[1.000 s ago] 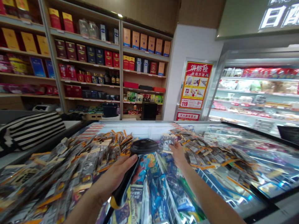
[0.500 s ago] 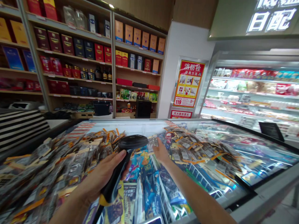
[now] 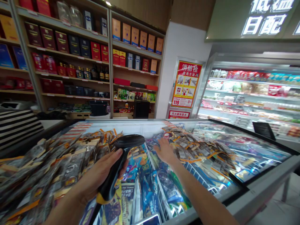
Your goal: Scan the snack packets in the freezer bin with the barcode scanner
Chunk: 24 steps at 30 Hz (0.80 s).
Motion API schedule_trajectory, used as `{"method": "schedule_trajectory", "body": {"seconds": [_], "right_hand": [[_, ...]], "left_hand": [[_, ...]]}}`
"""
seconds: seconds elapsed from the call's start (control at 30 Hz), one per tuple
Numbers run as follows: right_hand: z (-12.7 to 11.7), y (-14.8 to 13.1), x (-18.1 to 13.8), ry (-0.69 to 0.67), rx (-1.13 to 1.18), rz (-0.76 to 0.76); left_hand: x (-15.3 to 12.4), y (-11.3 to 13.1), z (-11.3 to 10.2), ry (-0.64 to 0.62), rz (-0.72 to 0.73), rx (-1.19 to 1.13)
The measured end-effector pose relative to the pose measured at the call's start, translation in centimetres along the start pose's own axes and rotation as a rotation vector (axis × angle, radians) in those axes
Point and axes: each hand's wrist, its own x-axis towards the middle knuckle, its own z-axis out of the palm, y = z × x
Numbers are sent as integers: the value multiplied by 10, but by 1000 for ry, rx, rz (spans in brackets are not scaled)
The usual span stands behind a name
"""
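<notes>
My left hand (image 3: 103, 170) is wrapped round the handle of a black barcode scanner (image 3: 129, 141) with yellow trim low on its grip. The scanner's head points away over the freezer, and a cable drops from its lower end. To the right, my right hand (image 3: 166, 151) reaches out with fingers apart and nothing visible in them. It hovers by the near left edge of a pile of clear packets with orange edges (image 3: 192, 143) on the glass. A larger heap of similar packets (image 3: 70, 165) lies left of the scanner.
Below my hands, the open chest freezer holds blue and yellow frozen food bags (image 3: 147, 190) parted by a white wire divider (image 3: 161, 193). Shelves of boxes (image 3: 96, 50) stand behind on the left. A lit refrigerated display (image 3: 248, 90) is at the right. Black-and-white striped fabric (image 3: 18, 128) covers something at far left.
My right hand has let go of a clear packet and opened, its fingers now spread near the right pile. The left hand keeps the scanner. The view has turned slightly right.
</notes>
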Motion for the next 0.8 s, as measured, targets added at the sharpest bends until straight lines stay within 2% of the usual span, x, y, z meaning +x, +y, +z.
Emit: {"method": "schedule_trajectory", "body": {"seconds": [0.13,0.27,0.5,0.7,0.8], "right_hand": [[-14,63,-22,-42,-288,62],[-7,87,-24,-70,-362,54],[-12,93,-15,30,-445,89],[-9,70,-25,-3,-419,-58],[-9,57,-23,-53,-365,-83]], "left_hand": [[0,-1,2,5,17,53],[2,-2,2,-76,23,134],[2,-4,1,-106,39,142],[0,-3,2,-133,50,141],[0,-3,2,-138,61,154]]}}
